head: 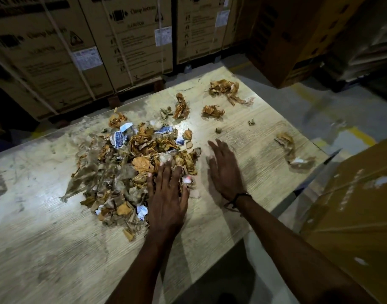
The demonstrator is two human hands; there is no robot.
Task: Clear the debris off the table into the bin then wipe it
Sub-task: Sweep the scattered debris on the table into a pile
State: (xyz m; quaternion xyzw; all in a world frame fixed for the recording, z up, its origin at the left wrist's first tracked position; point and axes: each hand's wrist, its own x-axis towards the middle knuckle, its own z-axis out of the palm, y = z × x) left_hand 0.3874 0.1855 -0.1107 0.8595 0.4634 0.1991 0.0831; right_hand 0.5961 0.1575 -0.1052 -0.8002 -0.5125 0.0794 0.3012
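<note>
A big heap of crumpled brown, orange and blue-white paper scraps point(131, 163) lies in the middle of the pale wooden table point(45, 249). My left hand point(167, 198) lies flat with straight fingers on the heap's right edge. My right hand point(224, 172) hovers or rests just to the right of the heap, fingers spread and straight, a dark band on its wrist. Smaller scrap clumps lie apart: one far right near the table edge point(291, 150), one at the far corner point(227, 89), two more behind the heap point(212, 111) point(181, 106). No bin is in view.
Tall strapped cardboard cartons point(82, 47) stand close behind the table. Another large carton point(352, 205) sits just off the table's right edge. More boxes point(297, 36) stand at the back right. Grey floor with a yellow line point(361, 134) shows beyond the far corner.
</note>
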